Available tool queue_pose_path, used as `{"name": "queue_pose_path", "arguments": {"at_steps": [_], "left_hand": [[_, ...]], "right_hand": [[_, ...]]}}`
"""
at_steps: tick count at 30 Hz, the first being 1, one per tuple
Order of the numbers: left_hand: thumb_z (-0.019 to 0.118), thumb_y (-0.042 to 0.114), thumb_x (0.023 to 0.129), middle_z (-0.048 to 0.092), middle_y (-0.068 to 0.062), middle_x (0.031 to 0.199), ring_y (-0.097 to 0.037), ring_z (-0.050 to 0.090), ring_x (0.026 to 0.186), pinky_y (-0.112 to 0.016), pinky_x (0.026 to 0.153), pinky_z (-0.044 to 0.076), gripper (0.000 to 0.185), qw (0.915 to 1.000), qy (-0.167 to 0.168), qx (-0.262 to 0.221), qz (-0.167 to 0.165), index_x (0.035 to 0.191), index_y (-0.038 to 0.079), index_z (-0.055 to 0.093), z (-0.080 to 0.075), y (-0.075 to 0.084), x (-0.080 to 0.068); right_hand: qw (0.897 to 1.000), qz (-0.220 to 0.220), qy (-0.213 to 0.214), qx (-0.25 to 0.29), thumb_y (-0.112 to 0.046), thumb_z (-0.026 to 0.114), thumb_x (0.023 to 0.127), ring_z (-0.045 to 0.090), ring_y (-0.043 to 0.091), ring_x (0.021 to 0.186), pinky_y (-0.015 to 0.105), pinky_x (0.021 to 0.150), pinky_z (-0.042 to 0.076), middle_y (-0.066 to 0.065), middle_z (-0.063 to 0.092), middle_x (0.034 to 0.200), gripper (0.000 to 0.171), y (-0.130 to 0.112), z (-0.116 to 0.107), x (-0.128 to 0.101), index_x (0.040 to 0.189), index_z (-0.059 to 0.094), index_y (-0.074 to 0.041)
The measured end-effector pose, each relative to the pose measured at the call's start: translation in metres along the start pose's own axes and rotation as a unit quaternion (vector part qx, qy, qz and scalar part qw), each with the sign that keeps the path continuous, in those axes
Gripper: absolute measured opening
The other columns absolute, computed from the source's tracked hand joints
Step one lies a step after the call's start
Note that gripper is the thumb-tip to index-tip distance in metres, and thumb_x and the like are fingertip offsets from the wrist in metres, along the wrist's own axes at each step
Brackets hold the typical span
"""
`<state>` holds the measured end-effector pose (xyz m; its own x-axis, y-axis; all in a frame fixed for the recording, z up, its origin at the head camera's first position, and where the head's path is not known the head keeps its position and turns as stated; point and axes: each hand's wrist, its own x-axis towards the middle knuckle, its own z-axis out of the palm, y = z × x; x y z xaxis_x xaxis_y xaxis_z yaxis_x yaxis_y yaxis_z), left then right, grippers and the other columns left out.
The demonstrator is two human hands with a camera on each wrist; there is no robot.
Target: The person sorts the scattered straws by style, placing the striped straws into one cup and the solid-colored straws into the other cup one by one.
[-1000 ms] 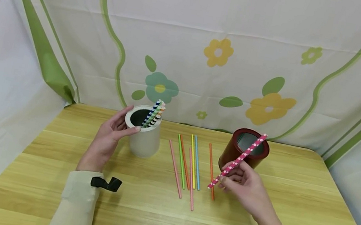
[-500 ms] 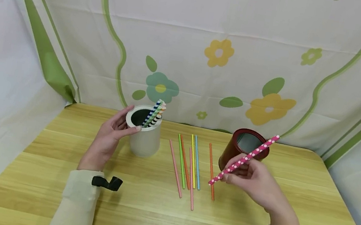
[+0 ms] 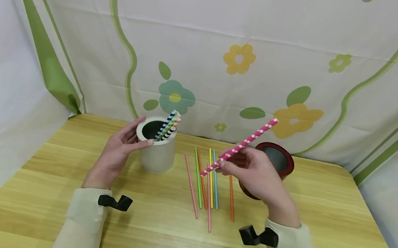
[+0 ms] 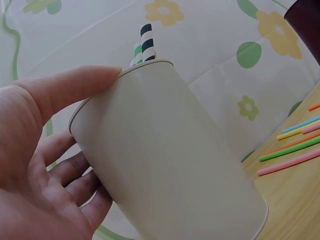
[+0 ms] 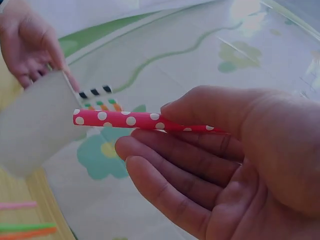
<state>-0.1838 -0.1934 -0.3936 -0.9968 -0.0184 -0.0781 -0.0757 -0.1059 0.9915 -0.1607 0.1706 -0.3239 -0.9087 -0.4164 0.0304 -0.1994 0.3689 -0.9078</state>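
With thumb on the rim and fingers round the side, my left hand [image 3: 114,151] holds a white canister [image 3: 156,158] standing on the table. Several striped paper straws [image 3: 169,123] lean out of its mouth, among them a black-and-white one [image 4: 147,42]. My right hand [image 3: 254,172] pinches a pink paper straw with white dots [image 5: 116,119] between thumb and fingers. It is held slanted above the loose straws, its lower end towards the white canister. Behind the right hand, a dark red canister [image 3: 271,145] is partly hidden.
Several thin plain straws lie on the wooden table [image 3: 163,241] between the canisters, among them a green straw [image 3: 198,176], a blue straw [image 3: 216,188] and a separate orange straw [image 3: 232,199]. A flower-printed curtain [image 3: 195,53] hangs along the back edge.
My right hand has moved left and up with the dotted straw, from in front of the dark red canister to over the loose straws. The left hand keeps its hold on the white canister.
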Motion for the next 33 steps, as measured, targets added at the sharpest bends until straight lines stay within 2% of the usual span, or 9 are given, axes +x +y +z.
{"name": "queue_pose_path", "arguments": {"at_steps": [4,8,12,16,19,23,26,33], "left_hand": [[0.075,0.002,0.099,0.034,-0.004,0.177,-0.021,0.037,0.160,-0.033,0.132,0.034,0.083,1.0000,0.001,0.001,0.000,0.169,0.025,0.038,-0.001,0.000,0.000],[0.078,0.007,0.099,0.033,-0.003,0.177,-0.021,0.035,0.162,-0.040,0.136,0.028,0.083,1.0000,0.001,0.008,-0.004,0.169,0.026,0.038,-0.002,-0.001,-0.001],[0.079,0.011,0.098,0.032,-0.002,0.178,-0.021,0.033,0.163,-0.042,0.137,0.025,0.084,0.9999,0.001,0.012,-0.008,0.169,0.028,0.038,-0.002,-0.001,-0.002],[0.078,0.009,0.099,0.033,-0.003,0.177,-0.021,0.035,0.162,-0.041,0.136,0.027,0.083,0.9999,0.002,0.009,-0.008,0.169,0.027,0.037,-0.001,0.000,-0.001],[0.077,0.007,0.099,0.034,-0.003,0.177,-0.021,0.036,0.161,-0.040,0.136,0.028,0.083,0.9999,0.001,0.010,-0.007,0.169,0.027,0.037,0.000,-0.001,0.000],[0.078,0.010,0.099,0.035,-0.001,0.177,-0.020,0.036,0.161,-0.041,0.136,0.028,0.082,0.9999,0.002,0.013,-0.007,0.169,0.028,0.038,0.000,-0.001,0.000],[0.078,0.011,0.099,0.035,0.000,0.176,-0.020,0.036,0.162,-0.040,0.136,0.028,0.082,0.9999,0.002,0.015,-0.008,0.169,0.029,0.038,0.000,-0.001,-0.001],[0.076,0.006,0.099,0.036,-0.002,0.176,-0.020,0.037,0.160,-0.039,0.135,0.029,0.082,0.9999,0.001,0.010,-0.004,0.169,0.026,0.037,0.000,-0.002,0.000]], "right_hand": [[1.000,-0.018,-0.008,-0.007,-0.023,0.077,0.101,0.079,0.024,0.095,0.040,0.090,0.066,0.006,0.081,0.104,0.015,-0.015,0.017,0.020,0.113,0.077,-0.014],[0.999,-0.031,-0.009,0.006,-0.022,0.075,0.102,0.078,0.027,0.097,0.038,0.086,0.066,0.009,0.080,0.106,0.016,-0.031,0.034,0.042,0.114,0.076,-0.012],[0.999,-0.038,0.016,-0.007,-0.022,0.075,0.102,0.077,0.029,0.098,0.040,0.084,0.067,0.007,0.080,0.103,0.016,-0.043,0.052,0.063,0.113,0.075,-0.011],[0.998,-0.041,0.048,-0.016,-0.022,0.074,0.103,0.077,0.031,0.097,0.036,0.079,0.067,0.006,0.079,0.102,0.016,-0.047,0.069,0.079,0.112,0.075,-0.010],[0.997,-0.042,0.068,-0.007,-0.020,0.073,0.103,0.077,0.031,0.094,0.032,0.076,0.067,0.008,0.079,0.103,0.016,-0.046,0.078,0.086,0.114,0.075,-0.008],[0.996,-0.030,0.085,-0.008,-0.019,0.073,0.104,0.075,0.024,0.087,0.030,0.075,0.066,0.007,0.078,0.102,0.015,-0.045,0.085,0.092,0.114,0.075,-0.008],[0.996,-0.015,0.082,-0.020,-0.019,0.072,0.103,0.072,0.020,0.086,0.029,0.074,0.065,0.007,0.077,0.101,0.014,-0.046,0.089,0.096,0.113,0.074,-0.009],[0.997,-0.007,0.071,-0.032,-0.019,0.072,0.103,0.074,0.022,0.088,0.029,0.073,0.065,0.008,0.078,0.104,0.015,-0.049,0.095,0.101,0.114,0.073,-0.009]]}}
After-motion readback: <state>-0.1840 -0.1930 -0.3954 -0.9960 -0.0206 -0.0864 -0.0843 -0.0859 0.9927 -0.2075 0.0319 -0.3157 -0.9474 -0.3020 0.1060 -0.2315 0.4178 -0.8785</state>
